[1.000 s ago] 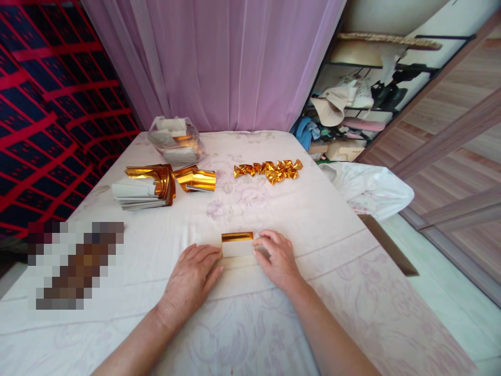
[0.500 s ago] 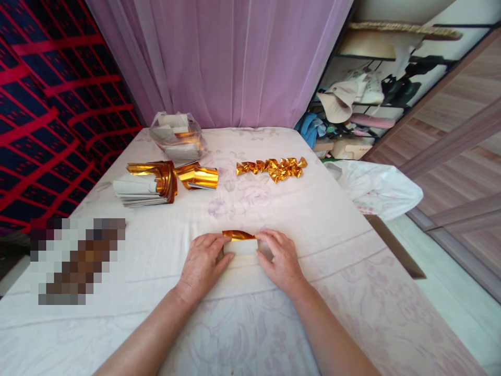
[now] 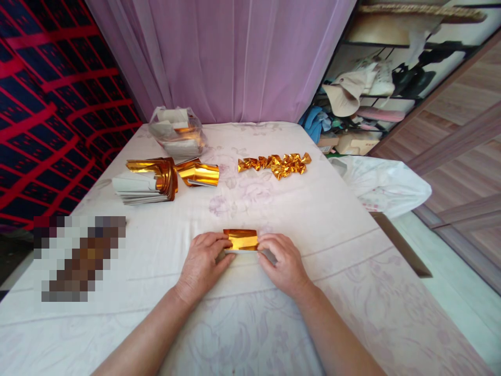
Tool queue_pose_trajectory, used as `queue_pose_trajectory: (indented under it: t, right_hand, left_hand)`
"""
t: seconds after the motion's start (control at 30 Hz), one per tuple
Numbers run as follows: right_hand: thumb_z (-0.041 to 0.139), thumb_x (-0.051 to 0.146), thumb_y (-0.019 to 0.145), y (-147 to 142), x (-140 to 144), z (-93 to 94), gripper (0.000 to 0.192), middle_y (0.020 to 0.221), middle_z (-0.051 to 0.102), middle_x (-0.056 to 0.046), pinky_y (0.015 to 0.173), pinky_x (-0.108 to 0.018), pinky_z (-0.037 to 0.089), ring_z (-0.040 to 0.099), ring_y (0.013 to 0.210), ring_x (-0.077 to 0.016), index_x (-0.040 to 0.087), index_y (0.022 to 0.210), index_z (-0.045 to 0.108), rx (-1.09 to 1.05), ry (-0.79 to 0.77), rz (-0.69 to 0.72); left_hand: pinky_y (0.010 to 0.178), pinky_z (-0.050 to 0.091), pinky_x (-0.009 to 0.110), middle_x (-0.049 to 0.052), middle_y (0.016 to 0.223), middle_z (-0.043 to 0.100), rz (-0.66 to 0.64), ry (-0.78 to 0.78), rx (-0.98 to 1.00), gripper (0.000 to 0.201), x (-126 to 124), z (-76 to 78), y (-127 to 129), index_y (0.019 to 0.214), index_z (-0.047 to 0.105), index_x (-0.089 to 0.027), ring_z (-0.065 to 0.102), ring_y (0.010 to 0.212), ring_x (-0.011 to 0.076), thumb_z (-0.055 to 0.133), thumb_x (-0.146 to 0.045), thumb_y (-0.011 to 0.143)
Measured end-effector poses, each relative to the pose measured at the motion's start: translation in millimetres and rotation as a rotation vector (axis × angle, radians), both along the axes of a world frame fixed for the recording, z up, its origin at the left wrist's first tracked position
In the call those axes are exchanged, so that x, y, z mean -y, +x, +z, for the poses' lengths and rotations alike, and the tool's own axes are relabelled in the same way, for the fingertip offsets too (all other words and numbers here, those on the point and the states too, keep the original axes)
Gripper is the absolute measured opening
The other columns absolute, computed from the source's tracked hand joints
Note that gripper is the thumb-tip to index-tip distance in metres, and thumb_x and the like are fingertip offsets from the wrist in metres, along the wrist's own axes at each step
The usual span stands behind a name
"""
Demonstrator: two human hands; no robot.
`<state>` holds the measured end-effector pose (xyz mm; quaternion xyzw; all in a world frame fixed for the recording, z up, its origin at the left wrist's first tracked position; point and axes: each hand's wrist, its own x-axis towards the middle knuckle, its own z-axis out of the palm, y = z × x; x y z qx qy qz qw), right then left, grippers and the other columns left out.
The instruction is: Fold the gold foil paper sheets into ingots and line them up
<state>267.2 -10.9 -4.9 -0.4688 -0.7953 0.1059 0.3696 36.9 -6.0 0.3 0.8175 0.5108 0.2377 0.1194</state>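
A small sheet of gold foil paper (image 3: 240, 239) lies on the white floral cloth of the table (image 3: 313, 219), its gold side folded over towards me. My left hand (image 3: 203, 261) pinches its left end and my right hand (image 3: 284, 263) pinches its right end. Further back on the left sits a stack of gold and white sheets (image 3: 144, 183), with a curled gold sheet (image 3: 198, 173) beside it. A row of folded gold pieces (image 3: 276, 164) lies at the back centre.
A clear plastic bag of more sheets (image 3: 176, 134) stands by the purple curtain (image 3: 235, 57). A white plastic bag (image 3: 383, 183) hangs off the table's right edge. Cluttered shelves (image 3: 364, 99) stand at the right, a red patterned cloth (image 3: 47, 104) at the left.
The gold strip at the sheet's far edge has been folded over the white part, so the sheet now shows mostly gold. Both hands have closed in on its ends.
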Motion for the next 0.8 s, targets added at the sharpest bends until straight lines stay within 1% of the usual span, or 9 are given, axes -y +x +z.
queue_pose_trajectory:
  t: [0.13, 0.23, 0.3, 0.43, 0.53, 0.63, 0.8]
  right_hand:
    - [0.055, 0.010, 0.082, -1, 2, 2.2, 0.021, 0.089, 0.071, -0.003, 0.078, -0.033, 0.044, 0.063, 0.083, -0.0189, 0.023, 0.097, 0.064, 0.066, -0.035, 0.057]
    - [0.054, 0.004, 0.077, 0, 1, 6.4, 0.026, 0.084, 0.070, 0.000, 0.077, -0.033, 0.041, 0.061, 0.082, -0.0182, 0.024, 0.088, 0.066, 0.142, -0.049, 0.110]
    - [0.053, 0.001, 0.075, 2, 1, 9.0, 0.026, 0.083, 0.069, 0.000, 0.077, -0.033, 0.040, 0.059, 0.082, -0.0181, 0.024, 0.081, 0.066, 0.172, -0.046, 0.121]
    - [0.052, 0.001, 0.074, 5, -1, 10.4, 0.027, 0.088, 0.070, 0.000, 0.079, -0.034, 0.040, 0.059, 0.086, -0.0186, 0.024, 0.081, 0.066, 0.198, -0.073, 0.095]
    - [0.052, 0.002, 0.076, 8, -2, 8.6, 0.027, 0.092, 0.071, -0.001, 0.081, -0.035, 0.040, 0.060, 0.089, -0.0194, 0.024, 0.084, 0.066, 0.210, -0.098, 0.041]
    - [0.053, 0.003, 0.076, 10, -3, 6.3, 0.026, 0.093, 0.071, -0.001, 0.082, -0.036, 0.040, 0.060, 0.090, -0.0203, 0.024, 0.085, 0.066, 0.224, -0.109, 0.002]
    - [0.054, 0.002, 0.075, 9, -1, 7.1, 0.029, 0.096, 0.071, -0.002, 0.083, -0.037, 0.041, 0.060, 0.092, -0.0205, 0.024, 0.088, 0.067, 0.220, -0.106, 0.010]
  left_hand:
    - [0.091, 0.048, 0.044, 0.007, 0.113, 0.069, -0.009, 0.012, 0.000, 0.025, 0, 0.2, -2, 0.108, 0.070, -0.022, 0.062, 0.104, 0.0257, 0.067, -0.029, 0.084]
    - [0.091, 0.048, 0.045, 0.008, 0.115, 0.069, -0.038, 0.025, -0.023, 0.029, 0, 1.4, -4, 0.111, 0.070, -0.022, 0.062, 0.105, 0.0261, 0.066, -0.025, 0.083]
    - [0.093, 0.047, 0.045, 0.008, 0.116, 0.069, -0.071, 0.040, -0.051, 0.031, 0, 3.1, -6, 0.113, 0.070, -0.022, 0.061, 0.106, 0.0263, 0.065, -0.022, 0.082]
    - [0.100, 0.042, 0.048, 0.007, 0.122, 0.068, -0.131, 0.054, -0.107, 0.031, 2, 6.7, -12, 0.115, 0.069, -0.025, 0.058, 0.114, 0.0275, 0.063, -0.026, 0.085]
    - [0.104, 0.037, 0.051, 0.007, 0.124, 0.067, -0.168, 0.056, -0.147, 0.032, 4, 7.9, -13, 0.118, 0.067, -0.024, 0.055, 0.120, 0.0288, 0.062, -0.032, 0.087]
    - [0.106, 0.036, 0.052, 0.007, 0.121, 0.070, -0.173, 0.076, -0.178, 0.031, 7, 8.1, -10, 0.118, 0.067, -0.022, 0.057, 0.117, 0.0283, 0.060, -0.033, 0.090]
    - [0.105, 0.037, 0.051, 0.008, 0.118, 0.070, -0.132, 0.086, -0.183, 0.027, 11, 9.3, -4, 0.115, 0.067, -0.021, 0.060, 0.112, 0.0267, 0.057, -0.030, 0.092]
